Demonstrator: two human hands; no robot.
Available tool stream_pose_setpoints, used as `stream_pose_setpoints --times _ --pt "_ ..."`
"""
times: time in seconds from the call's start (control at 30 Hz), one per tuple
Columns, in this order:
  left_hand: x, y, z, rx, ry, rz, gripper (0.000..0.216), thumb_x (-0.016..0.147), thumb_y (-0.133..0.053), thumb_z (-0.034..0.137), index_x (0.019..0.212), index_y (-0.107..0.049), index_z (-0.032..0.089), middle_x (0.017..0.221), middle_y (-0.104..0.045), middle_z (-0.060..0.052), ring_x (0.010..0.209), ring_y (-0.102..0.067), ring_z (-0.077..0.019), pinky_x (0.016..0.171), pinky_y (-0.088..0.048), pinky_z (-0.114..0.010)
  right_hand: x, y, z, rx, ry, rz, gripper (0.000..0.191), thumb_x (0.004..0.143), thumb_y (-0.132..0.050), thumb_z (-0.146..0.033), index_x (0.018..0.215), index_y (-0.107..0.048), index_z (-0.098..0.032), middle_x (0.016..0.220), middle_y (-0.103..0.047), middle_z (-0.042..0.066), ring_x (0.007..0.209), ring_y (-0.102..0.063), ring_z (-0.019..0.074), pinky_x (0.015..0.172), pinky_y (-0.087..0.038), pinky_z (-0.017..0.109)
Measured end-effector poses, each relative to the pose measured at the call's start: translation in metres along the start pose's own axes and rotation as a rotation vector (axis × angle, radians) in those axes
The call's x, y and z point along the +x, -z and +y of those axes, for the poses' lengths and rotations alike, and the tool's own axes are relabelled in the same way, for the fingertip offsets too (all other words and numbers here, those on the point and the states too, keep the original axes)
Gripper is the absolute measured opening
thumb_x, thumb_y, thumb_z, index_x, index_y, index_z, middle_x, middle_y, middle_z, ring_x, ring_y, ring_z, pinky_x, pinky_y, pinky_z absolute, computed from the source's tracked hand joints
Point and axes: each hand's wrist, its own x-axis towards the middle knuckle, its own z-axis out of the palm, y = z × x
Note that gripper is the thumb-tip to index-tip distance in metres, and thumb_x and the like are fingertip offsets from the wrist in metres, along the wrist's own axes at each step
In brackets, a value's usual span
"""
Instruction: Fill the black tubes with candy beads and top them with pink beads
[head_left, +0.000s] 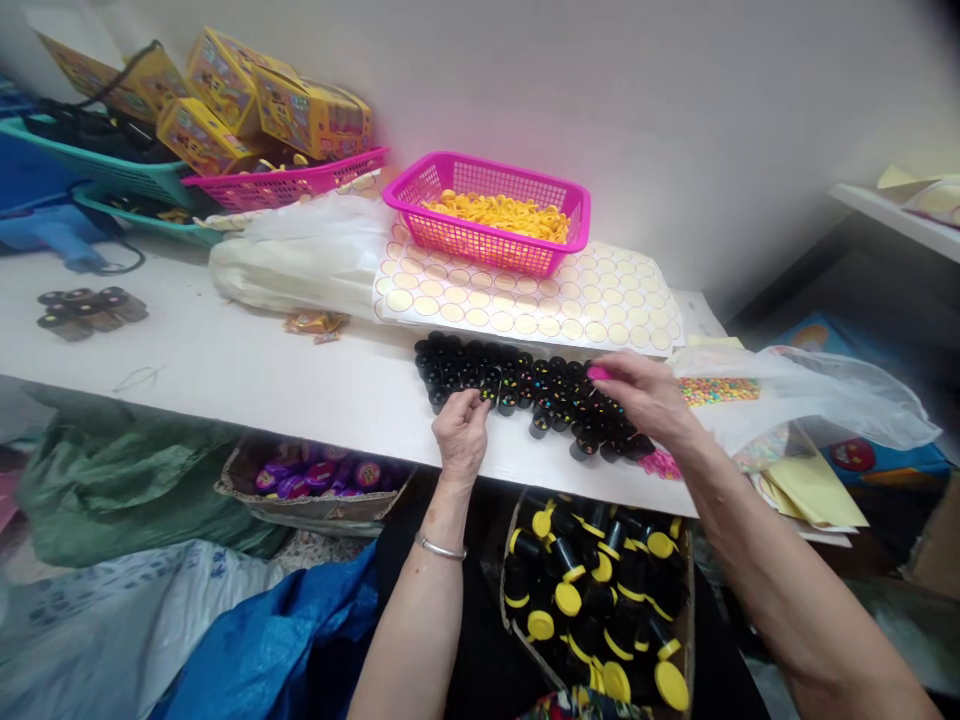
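Several small black tubes (pixel 525 385) stand upright in a cluster near the white table's front edge (pixel 300 405), with coloured beads showing inside some. My left hand (pixel 460 432) curls its fingers round a black tube at the cluster's near left side. My right hand (pixel 643 395) hovers over the right part of the cluster and pinches a small pink piece (pixel 598 373) between thumb and fingers. A silver bangle sits on my left wrist.
A pink basket (pixel 487 212) of yellow caps sits on sticker sheets (pixel 540 300). A clear bag of coloured beads (pixel 795 395) lies at right. Below the table are a box of yellow-capped black tubes (pixel 600 590) and a tray of purple items (pixel 315 475). Yellow cartons (pixel 262 105) are stacked far left.
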Motion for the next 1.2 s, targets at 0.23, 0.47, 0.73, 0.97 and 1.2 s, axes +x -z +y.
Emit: stream_pose_setpoints --times 0.23,0.47,0.73,0.97,1.2 --pt "-0.003 0.006 0.002 0.061 -0.002 0.164 0.015 0.080 -0.058 0.030 0.087 -0.064 0.018 0.077 -0.060 -0.001 0.059 -0.051 -0.0086 0.061 -0.046 -0.023 -0.046 0.052 0.090 -0.644 -0.376 -0.113 0.013 0.064 -0.062 -0.020 0.076 -0.066 -0.021 0.093 -0.066 0.010 0.081 -0.058 0.0239 0.066 -0.039 0.033" --pt "-0.005 0.008 0.005 0.171 0.029 0.153 0.018 0.078 -0.061 0.034 0.083 -0.064 0.017 0.073 -0.059 0.000 0.055 -0.048 -0.0083 0.061 -0.045 -0.024 -0.028 0.028 0.080 0.032 -0.425 -0.117 0.011 0.067 -0.055 -0.021 0.072 -0.063 -0.017 0.066 -0.064 0.002 0.065 -0.056 0.0153 0.063 -0.041 0.027" --pt "-0.012 0.008 0.001 0.282 -0.036 0.053 0.037 0.065 -0.073 0.042 0.091 -0.066 0.016 0.084 -0.063 -0.002 0.049 -0.041 -0.0061 0.054 -0.041 -0.023 -0.040 0.031 0.081 0.633 -0.512 0.278 0.027 0.052 -0.078 -0.028 0.073 -0.065 -0.018 0.068 -0.066 0.000 0.062 -0.060 0.0140 0.060 -0.049 0.027" --pt "-0.020 0.007 0.003 0.392 -0.021 -0.038 0.030 0.071 -0.069 0.036 0.094 -0.067 0.017 0.074 -0.060 -0.001 0.060 -0.051 -0.0122 0.059 -0.041 -0.024 -0.017 0.001 0.018 0.723 -0.357 0.160 0.025 0.055 -0.081 -0.022 0.078 -0.070 -0.021 0.072 -0.067 -0.001 0.066 -0.060 0.0119 0.065 -0.049 0.026" --pt "-0.018 0.008 0.003 0.361 0.030 -0.071 0.028 0.074 -0.065 0.036 0.095 -0.067 0.017 0.071 -0.059 0.000 0.056 -0.048 -0.0106 0.058 -0.038 -0.023 0.014 -0.057 -0.040 0.737 -0.260 -0.169 0.018 0.061 -0.077 -0.026 0.076 -0.070 -0.019 0.070 -0.064 -0.002 0.066 -0.057 0.0111 0.066 -0.048 0.026"
